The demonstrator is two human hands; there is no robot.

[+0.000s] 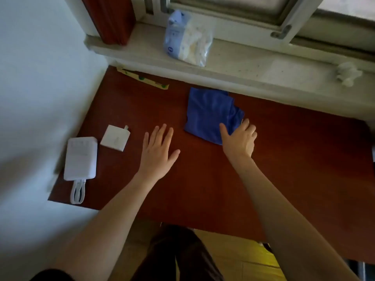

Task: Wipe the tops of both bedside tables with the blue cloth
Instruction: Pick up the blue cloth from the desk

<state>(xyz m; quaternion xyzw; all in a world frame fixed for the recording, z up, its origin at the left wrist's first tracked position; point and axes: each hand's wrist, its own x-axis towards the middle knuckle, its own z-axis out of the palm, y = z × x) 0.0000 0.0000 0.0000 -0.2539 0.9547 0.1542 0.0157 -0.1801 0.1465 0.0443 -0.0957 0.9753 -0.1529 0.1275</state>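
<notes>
Table [203, 175] was the big red-brown top under the window sill [263, 63]. Judgement: sweep in long overlapping passes, press flat, lift the power bank [80, 158] and charger [115, 138] rather than wiping round them. Blue cloth [209, 113] lay crumpled and folded near the back edge. Right hand [239, 138] gripped its near corner; left hand [157, 151] was spread wide and empty.

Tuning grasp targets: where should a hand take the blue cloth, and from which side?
Probably the near right corner of the blue cloth, from above on the person's side. It lies folded flat on the table, with the layers bunched at that edge, and the windowsill blocks the far side. The right hand already rests there; the left hand hovers open.
</notes>
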